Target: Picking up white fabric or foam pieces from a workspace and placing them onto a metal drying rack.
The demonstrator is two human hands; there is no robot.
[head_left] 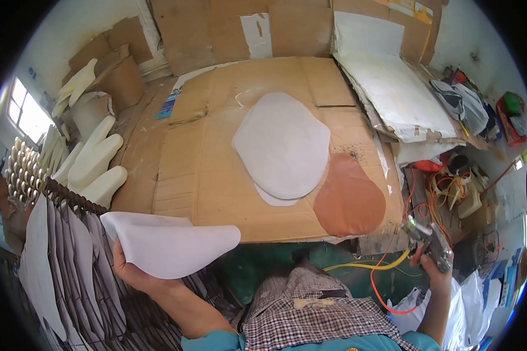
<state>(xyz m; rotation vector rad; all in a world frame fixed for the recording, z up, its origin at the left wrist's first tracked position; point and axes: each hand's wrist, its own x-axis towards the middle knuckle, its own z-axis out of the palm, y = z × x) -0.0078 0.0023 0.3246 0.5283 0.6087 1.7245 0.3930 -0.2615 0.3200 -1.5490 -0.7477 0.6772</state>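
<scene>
My left hand [137,276] grips the near edge of a pale grey, saddle-shaped sheet [175,245], which bends over at the table's front left corner. At the right, beyond the table edge, my right hand [435,270] is closed around a metal spray gun [423,234] with a yellow hose running from it. Several rounded pale grey sheets [284,146] lie overlapped in the middle of the cardboard-covered table [175,175]. Beside them on the right lies a reddish-brown sheet [351,199] of a similar rounded outline.
Close to my left arm hangs a rack of grey sheets [79,263]. Cream saddle-shaped foam pads [96,158] stand behind it. A white-topped board [401,93] takes up the back right. Orange and yellow hoses [439,187] tangle at the right.
</scene>
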